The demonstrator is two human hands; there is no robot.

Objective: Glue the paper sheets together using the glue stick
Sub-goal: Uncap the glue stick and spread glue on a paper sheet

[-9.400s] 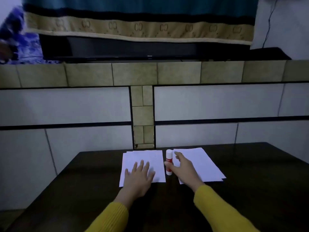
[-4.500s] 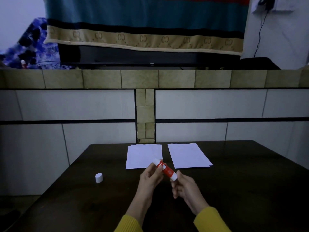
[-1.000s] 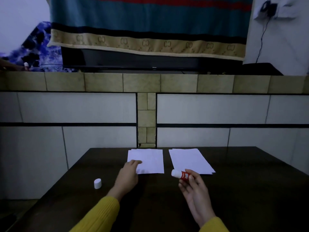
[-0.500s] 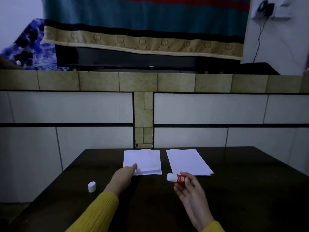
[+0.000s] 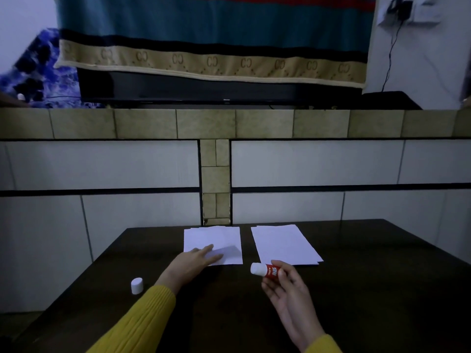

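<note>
Since half a second ago the left hand (image 5: 193, 263) has slid further onto the near left corner of the left paper stack (image 5: 212, 244), fingers straight and flat on the top sheet. Right hand (image 5: 288, 289) holds the uncapped glue stick (image 5: 266, 270) pinched in curled fingers, just off the near edge of the right paper stack (image 5: 284, 244). Its white cap (image 5: 136, 285) stands near the counter's (image 5: 369, 289) left edge.
</note>
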